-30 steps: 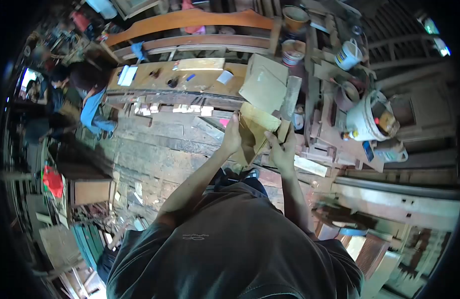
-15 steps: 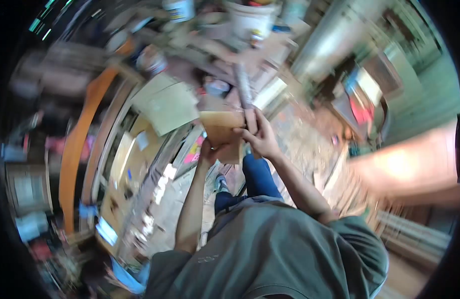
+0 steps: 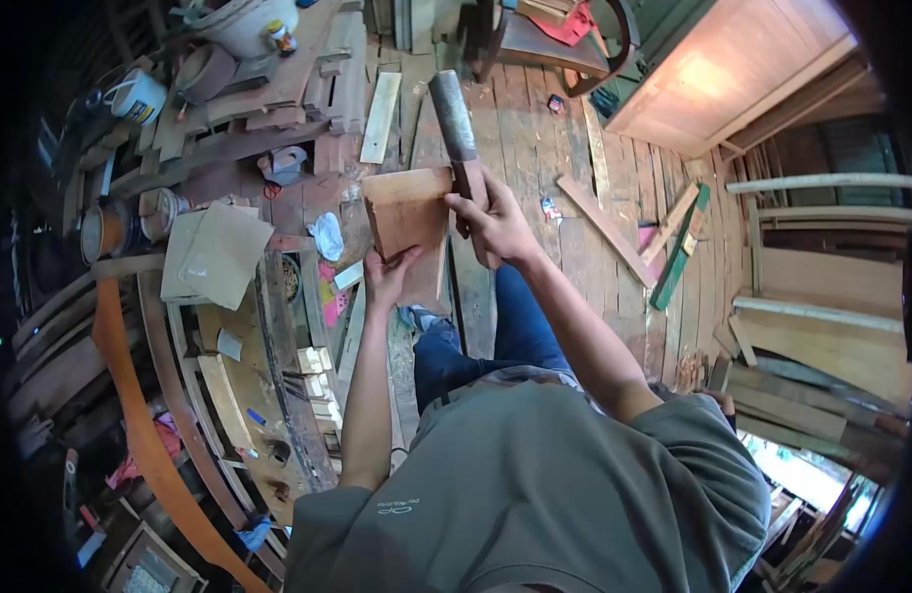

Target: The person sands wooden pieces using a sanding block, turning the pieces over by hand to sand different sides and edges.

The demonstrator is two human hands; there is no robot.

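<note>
Head view: the wearer's shirt (image 3: 515,474) and jeans (image 3: 520,311) occupy the near zone. Ahead of them, the left hand (image 3: 385,279) pinches the lower edge of a wooden block (image 3: 408,215); the thumb lies on the near face, and the fingers behind are partly hidden. The block is held above the floor (image 3: 525,138). The right hand (image 3: 497,227) is wrapped around the brown end of a bar (image 3: 453,114); the grey end points away from the body. The right thumb is at the block's right edge; contact cannot be confirmed.

To the left, a bench (image 3: 258,371) carries cardboard (image 3: 214,252) and a blue pen (image 3: 255,416). A plastic bag (image 3: 326,236) lies near the bench. To the right, a green strip (image 3: 686,237) lies near a slat (image 3: 606,232).

Farther ahead, a chair (image 3: 535,61) bears a red cloth (image 3: 566,27). A panel (image 3: 733,74) stands right of the chair. A white pail (image 3: 139,97) is at far left.
</note>
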